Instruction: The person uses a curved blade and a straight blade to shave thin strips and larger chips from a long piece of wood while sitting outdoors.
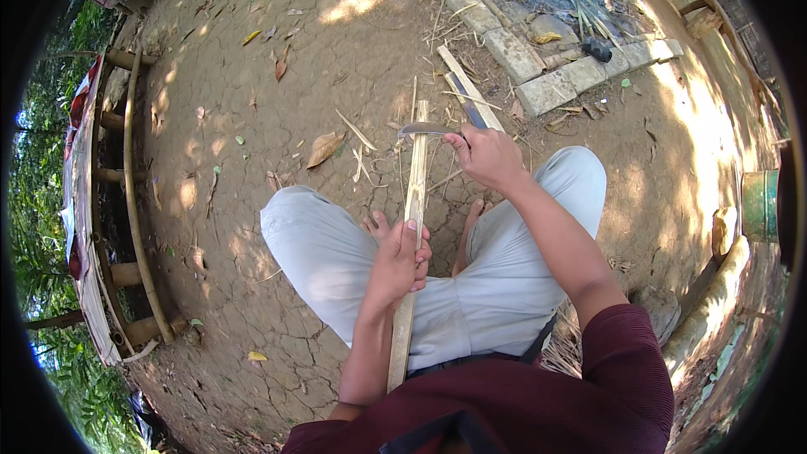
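Note:
My left hand [395, 264] is closed around a long, pale strip of split bamboo [417, 175]. The strip points away from me, its near part lying along my lap and its far end rough and splintered. In my right hand [489, 158] is a knife [427, 128] with a short curved blade. The blade crosses the strip near its far end and seems to touch it. Beyond my right hand, another pale strip [467, 84] lies on the ground beside a dark flat piece [468, 103], partly hidden by the hand.
Thin shavings [361, 160] and dry leaves [324, 150] are scattered over the cracked earth. A low brick border [551, 91] surrounds ash at the far right. To the left stands a bamboo bench [133, 202]; a log [713, 311] and a green container [759, 206] are at the right.

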Available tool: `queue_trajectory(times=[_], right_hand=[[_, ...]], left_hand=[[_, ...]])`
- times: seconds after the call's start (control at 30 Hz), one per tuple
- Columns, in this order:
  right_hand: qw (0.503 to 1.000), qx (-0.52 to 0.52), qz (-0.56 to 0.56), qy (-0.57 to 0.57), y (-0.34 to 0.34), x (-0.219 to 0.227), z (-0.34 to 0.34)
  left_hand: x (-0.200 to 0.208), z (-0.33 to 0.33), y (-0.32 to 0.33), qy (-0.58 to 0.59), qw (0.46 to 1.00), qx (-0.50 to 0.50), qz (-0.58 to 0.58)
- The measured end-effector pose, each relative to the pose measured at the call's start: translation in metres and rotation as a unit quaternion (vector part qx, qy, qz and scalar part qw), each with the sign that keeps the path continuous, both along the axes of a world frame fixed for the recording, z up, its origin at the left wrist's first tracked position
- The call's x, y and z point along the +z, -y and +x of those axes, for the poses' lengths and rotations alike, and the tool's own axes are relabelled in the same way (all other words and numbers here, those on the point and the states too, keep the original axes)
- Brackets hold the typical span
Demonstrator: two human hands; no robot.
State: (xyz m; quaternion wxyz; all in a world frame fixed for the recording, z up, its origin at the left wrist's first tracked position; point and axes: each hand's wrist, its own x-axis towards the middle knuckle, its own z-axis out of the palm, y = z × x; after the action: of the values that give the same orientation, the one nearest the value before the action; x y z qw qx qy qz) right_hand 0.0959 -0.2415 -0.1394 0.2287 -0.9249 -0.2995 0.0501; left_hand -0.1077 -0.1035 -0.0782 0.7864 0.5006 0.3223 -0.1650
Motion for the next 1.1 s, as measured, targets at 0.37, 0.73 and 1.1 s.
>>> queue_trajectory(times=[0.37, 0.73, 1.1], right_hand=[[0.999, -0.033, -0.015, 0.022, 0.001, -0.006, 0.020], [0.997, 0.059, -0.032, -0.022, 0.007, 0.001, 0.002], [0.993, 0.081, -0.084, 0.030, -0.003, -0.036, 0.052]], left_hand=[[0.007, 0.002, 0.000, -0.022, 0.999, -0.005, 0.041], [-0.038, -0.007, -0.011, 0.000, 0.999, -0.012, -0.033], [-0.029, -0.004, -0.013, -0.010, 1.000, 0.001, -0.003]])
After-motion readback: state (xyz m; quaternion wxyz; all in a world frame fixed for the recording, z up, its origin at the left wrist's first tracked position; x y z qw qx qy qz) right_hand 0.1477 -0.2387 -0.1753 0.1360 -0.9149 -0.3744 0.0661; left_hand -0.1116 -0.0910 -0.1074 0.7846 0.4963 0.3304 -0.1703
